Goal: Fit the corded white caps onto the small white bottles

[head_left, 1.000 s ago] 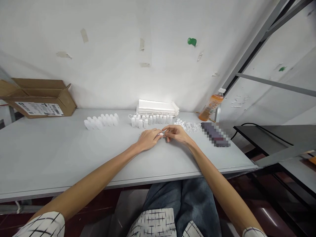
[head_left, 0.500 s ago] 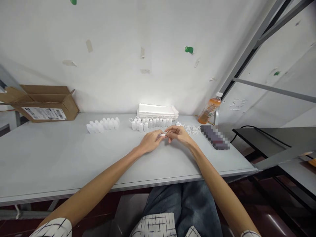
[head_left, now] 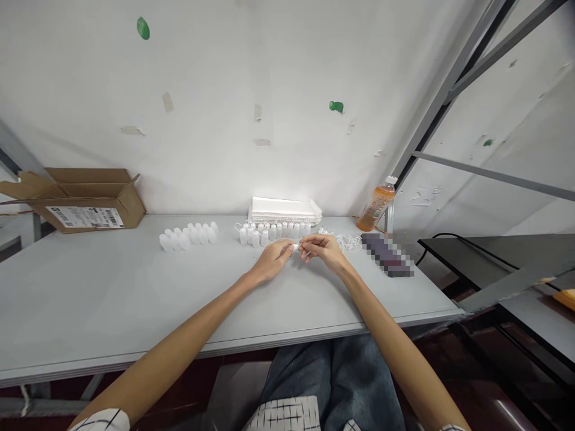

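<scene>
My left hand [head_left: 271, 261] and my right hand [head_left: 322, 249] meet over the grey table [head_left: 112, 299], both pinched on one small white bottle [head_left: 294, 246] between their fingertips. Just behind them stands a row of small white bottles with loops [head_left: 274, 231]. A second group of small white bottles [head_left: 188, 234] lies further left. A heap of white looped cords [head_left: 348, 241] sits right of my right hand.
A stack of white sheets [head_left: 285, 209] lies against the wall. An orange drink bottle [head_left: 375, 208] stands at the back right beside a dark blurred flat object [head_left: 386, 254]. An open cardboard box [head_left: 81, 197] sits at the far left. A metal frame [head_left: 449, 90] rises on the right.
The view has tilted upward, so everything sits lower in the picture. Both hands stay together on the small bottle, with only slight finger movement.
</scene>
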`<state>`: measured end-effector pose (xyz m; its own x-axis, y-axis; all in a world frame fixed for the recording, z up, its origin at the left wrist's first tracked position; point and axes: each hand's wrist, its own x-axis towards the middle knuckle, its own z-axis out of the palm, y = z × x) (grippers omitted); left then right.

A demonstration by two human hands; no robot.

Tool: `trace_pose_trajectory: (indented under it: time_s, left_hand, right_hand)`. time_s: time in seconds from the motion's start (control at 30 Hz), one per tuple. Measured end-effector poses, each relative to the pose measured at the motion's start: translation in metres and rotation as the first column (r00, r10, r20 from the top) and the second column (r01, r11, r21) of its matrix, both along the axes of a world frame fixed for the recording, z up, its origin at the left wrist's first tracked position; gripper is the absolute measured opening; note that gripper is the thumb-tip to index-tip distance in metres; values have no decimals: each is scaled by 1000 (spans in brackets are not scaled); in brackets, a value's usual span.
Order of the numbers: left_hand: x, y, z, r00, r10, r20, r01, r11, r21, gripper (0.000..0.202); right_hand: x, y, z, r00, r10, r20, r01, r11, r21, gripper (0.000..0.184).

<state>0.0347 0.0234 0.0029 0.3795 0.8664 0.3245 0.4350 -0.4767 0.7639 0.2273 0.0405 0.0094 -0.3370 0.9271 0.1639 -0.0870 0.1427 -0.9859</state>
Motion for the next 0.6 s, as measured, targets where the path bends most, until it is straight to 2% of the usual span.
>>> trace_pose_trajectory:
  time_s: [0.13,0.23,0.33,0.43,0.5,0.6]
  left_hand:
    - [0,-2,4,1000,-1,-11,1,1000,15,38]
    - [1,-8,9,998,15,-59,-11,998,66,39]
    - [0,-14,15,986,91,-136,-66,982,177,36]
    - [-6,-21,21,969,197,-149,-142,938,316,31]
    - [-13,-26,23,960,244,-138,-176,907,382,29]
    - [-28,-31,23,948,278,-154,-183,873,452,29]
  right_hand:
    - [-2,-1,-1,1000,-2,21,1,999,35,26]
    - [-5,-5,2,997,-68,26,65,994,87,25]
    - [-8,-12,7,983,-181,17,177,975,132,23]
    - [-10,-15,12,964,-254,84,236,954,183,21]
    - [-13,-13,13,928,-338,160,286,917,277,20]
    - [-24,-7,13,823,-510,251,340,796,501,17]
